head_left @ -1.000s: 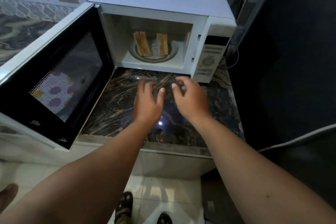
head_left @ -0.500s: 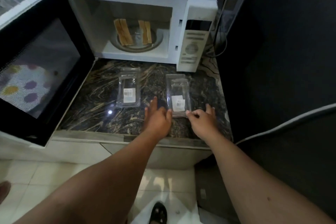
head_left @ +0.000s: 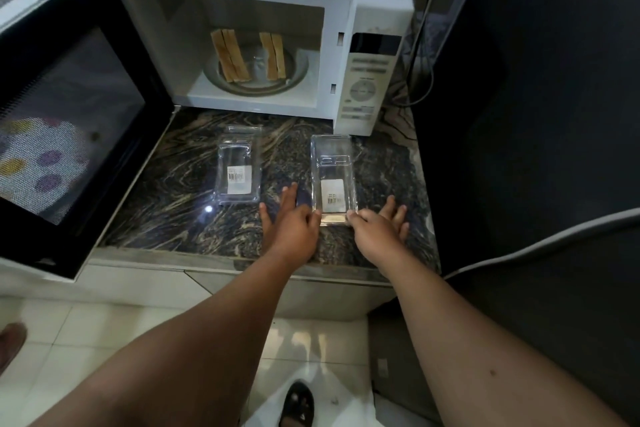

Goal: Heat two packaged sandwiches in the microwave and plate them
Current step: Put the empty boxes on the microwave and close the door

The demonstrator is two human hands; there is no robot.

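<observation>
Both hands [head_left: 332, 229] pinch the right package's [head_left: 334, 180] near edge.

Centre frame, my left hand [head_left: 294, 229] and right hand [head_left: 375, 230] pinch the clear plastic sandwich box [head_left: 333, 180] on the dark marbled surface [head_left: 166, 198].
</observation>
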